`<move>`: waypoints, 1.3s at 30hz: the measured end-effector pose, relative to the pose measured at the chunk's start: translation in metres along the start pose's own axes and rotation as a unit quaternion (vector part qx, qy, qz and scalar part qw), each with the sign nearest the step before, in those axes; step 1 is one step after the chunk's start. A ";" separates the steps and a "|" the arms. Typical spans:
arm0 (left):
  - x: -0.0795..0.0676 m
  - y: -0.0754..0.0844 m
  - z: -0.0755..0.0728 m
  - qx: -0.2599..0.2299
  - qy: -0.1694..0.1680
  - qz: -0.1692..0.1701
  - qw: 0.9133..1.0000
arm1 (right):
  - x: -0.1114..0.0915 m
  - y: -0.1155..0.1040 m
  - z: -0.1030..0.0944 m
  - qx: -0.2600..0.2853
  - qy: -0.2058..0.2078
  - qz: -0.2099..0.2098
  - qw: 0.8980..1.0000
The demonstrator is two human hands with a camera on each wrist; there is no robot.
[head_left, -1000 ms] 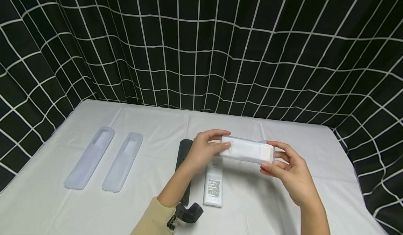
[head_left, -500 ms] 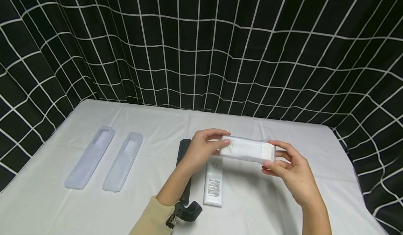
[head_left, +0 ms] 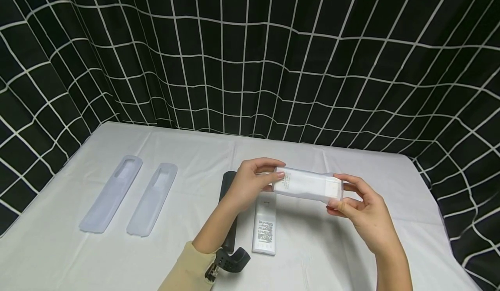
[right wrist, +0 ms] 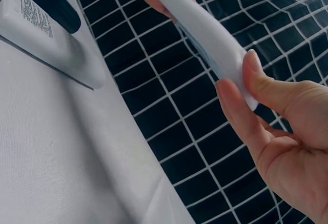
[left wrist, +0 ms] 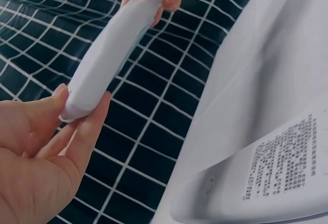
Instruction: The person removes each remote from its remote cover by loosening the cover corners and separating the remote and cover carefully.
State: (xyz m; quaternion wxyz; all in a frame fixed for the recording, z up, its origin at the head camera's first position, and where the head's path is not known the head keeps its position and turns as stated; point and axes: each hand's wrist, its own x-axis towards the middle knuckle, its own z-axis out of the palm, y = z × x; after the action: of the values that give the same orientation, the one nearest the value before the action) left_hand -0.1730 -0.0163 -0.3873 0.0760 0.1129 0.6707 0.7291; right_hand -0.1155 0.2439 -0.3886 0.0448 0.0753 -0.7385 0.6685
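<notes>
Both hands hold a white remote control [head_left: 304,183] in a translucent sleeve, raised above the table and lying crosswise. My left hand [head_left: 250,184] pinches its left end, thumb over the printed text, and the right hand [head_left: 363,210] grips the other end between thumb and fingers. In the left wrist view the sleeved remote [left wrist: 110,55] slants up between the two hands; the right wrist view shows its edge [right wrist: 205,29]. Under the left hand a second white remote [head_left: 264,232] lies label side up, beside a black remote [head_left: 230,234] partly hidden by the left forearm.
Two translucent remote covers [head_left: 113,195] [head_left: 153,200] lie side by side at the left of the white-clothed table [head_left: 187,247]. A black curtain with a white grid [head_left: 250,57] stands behind and along the sides. A black band [head_left: 232,260] is on the left wrist.
Both hands keep their hold on the sleeved remote. The right hand has shifted very slightly to the right; the things on the table have stayed put.
</notes>
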 end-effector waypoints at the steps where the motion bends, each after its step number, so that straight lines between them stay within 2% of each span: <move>1: 0.000 0.000 0.000 -0.001 0.002 -0.002 1.000 | 0.000 0.000 0.000 0.000 0.001 -0.001 1.000; 9: 0.000 -0.001 0.004 -0.029 0.022 -0.012 0.999 | -0.001 0.001 0.002 -0.001 0.007 -0.008 1.000; 16: -0.001 -0.001 0.006 -0.039 0.050 0.000 0.998 | 0.001 0.002 0.003 -0.002 0.014 -0.007 1.000; 20: -0.001 -0.002 0.007 -0.045 0.069 0.009 0.997 | 0.001 0.000 0.004 -0.021 0.018 -0.001 1.000; 23: -0.001 -0.003 0.008 -0.047 0.084 0.015 0.995 | 0.001 -0.002 0.004 -0.052 0.020 -0.001 0.998; 25: -0.001 -0.003 0.009 -0.046 0.093 0.017 0.994 | 0.002 -0.002 0.004 -0.095 0.028 -0.012 0.995; 29: -0.001 -0.004 0.011 -0.046 0.109 0.019 0.993 | 0.002 -0.004 0.005 -0.200 0.071 -0.035 0.977; 31: 0.000 -0.005 0.013 -0.044 0.117 0.020 0.992 | 0.002 -0.004 0.005 -0.225 0.088 -0.042 0.969; 33: 0.000 -0.005 0.014 -0.041 0.123 0.021 0.991 | 0.002 -0.005 0.005 -0.224 0.091 -0.047 0.969; 39: -0.001 -0.005 0.016 -0.021 0.141 0.034 0.989 | 0.001 -0.003 0.006 -0.176 0.075 -0.051 0.980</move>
State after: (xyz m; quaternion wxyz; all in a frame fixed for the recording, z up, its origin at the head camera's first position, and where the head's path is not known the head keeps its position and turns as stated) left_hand -0.1675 -0.0012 -0.3907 -0.0414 0.0300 0.6553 0.7536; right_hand -0.1156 0.2379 -0.3858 0.1464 0.0535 -0.8346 0.5284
